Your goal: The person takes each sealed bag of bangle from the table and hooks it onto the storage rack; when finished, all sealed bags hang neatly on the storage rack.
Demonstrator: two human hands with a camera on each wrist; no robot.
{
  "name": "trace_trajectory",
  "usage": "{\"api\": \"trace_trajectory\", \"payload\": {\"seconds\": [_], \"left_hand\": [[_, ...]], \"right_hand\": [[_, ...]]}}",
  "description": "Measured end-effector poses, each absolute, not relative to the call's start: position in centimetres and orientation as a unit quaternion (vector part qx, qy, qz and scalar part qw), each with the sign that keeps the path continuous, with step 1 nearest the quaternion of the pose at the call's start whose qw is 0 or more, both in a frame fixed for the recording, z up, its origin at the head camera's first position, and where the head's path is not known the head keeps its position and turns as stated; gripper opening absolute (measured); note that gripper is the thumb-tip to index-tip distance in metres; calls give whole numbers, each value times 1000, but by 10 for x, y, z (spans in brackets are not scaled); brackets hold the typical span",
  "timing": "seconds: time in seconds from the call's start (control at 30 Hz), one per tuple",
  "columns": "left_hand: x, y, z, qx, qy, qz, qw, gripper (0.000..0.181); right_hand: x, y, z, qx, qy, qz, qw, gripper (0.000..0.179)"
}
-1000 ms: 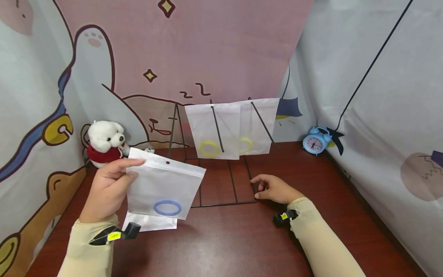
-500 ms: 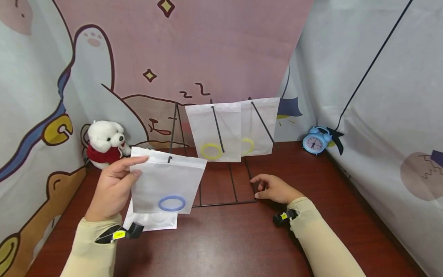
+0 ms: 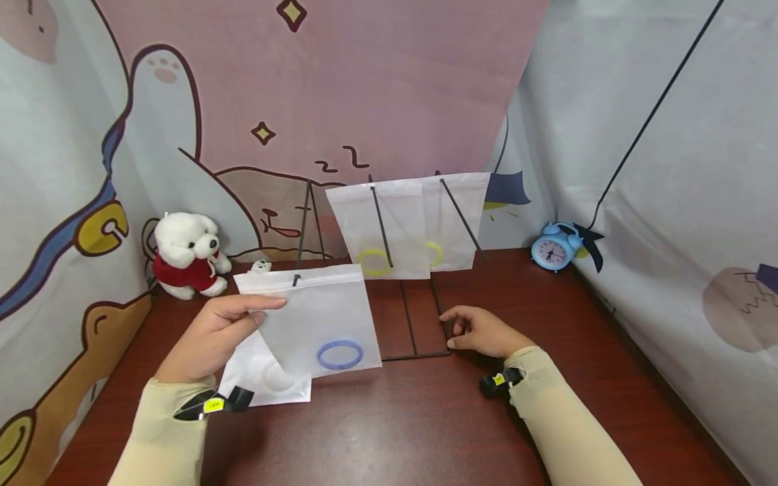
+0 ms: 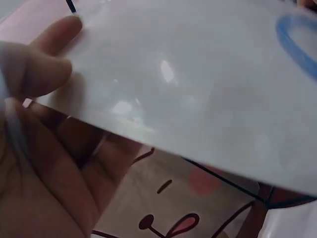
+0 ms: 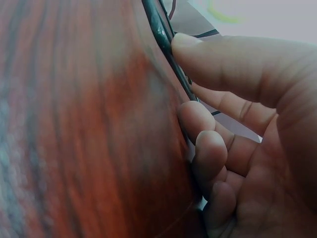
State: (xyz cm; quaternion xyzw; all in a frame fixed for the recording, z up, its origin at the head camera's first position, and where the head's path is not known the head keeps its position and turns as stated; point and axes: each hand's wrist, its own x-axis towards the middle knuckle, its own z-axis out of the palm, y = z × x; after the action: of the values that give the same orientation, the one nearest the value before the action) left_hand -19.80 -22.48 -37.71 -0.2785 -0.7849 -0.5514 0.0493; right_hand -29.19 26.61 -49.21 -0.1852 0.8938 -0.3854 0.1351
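Observation:
My left hand [image 3: 209, 337] holds a white zip-top bag [image 3: 304, 324] by its left side. Thumb and forefinger lie on the front, other fingers reach behind the edge in the left wrist view. A blue ring [image 3: 340, 354] shows at the bag's lower right. The tip of a black rack's left prong [image 3: 296, 279] pokes through the bag's top hole. My right hand [image 3: 486, 331] pinches the front right corner of the wire rack's base [image 3: 448, 341]. Two more white bags, a nearer one [image 3: 392, 223] and a farther one [image 3: 462, 216], hang from the other prongs with yellow rings.
Another white bag [image 3: 264, 378] lies flat on the brown table [image 3: 389, 432], partly under the held one. A white plush bear [image 3: 188, 253] in red sits at the back left. A blue alarm clock [image 3: 554, 247] stands at the back right. Printed cloth walls surround the table.
The prong tip has come through the bag's hole. My left hand's fingers have moved rightward across the bag, whose lower part swings right, uncovering the flat bag. My right hand stays put.

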Motion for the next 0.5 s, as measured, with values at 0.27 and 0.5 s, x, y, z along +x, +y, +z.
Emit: {"api": "trace_trajectory", "payload": {"seconds": [0.27,0.5], "left_hand": [[-214,-229,-390,-326,-810,-487,-27,36],[-221,-229,-400,-327,-819,-470,-37,37]], "right_hand": [[-292,266,-492,-188,894,-385,134,47],[-291,267,-490,-190,892,-387,137,47]]}}
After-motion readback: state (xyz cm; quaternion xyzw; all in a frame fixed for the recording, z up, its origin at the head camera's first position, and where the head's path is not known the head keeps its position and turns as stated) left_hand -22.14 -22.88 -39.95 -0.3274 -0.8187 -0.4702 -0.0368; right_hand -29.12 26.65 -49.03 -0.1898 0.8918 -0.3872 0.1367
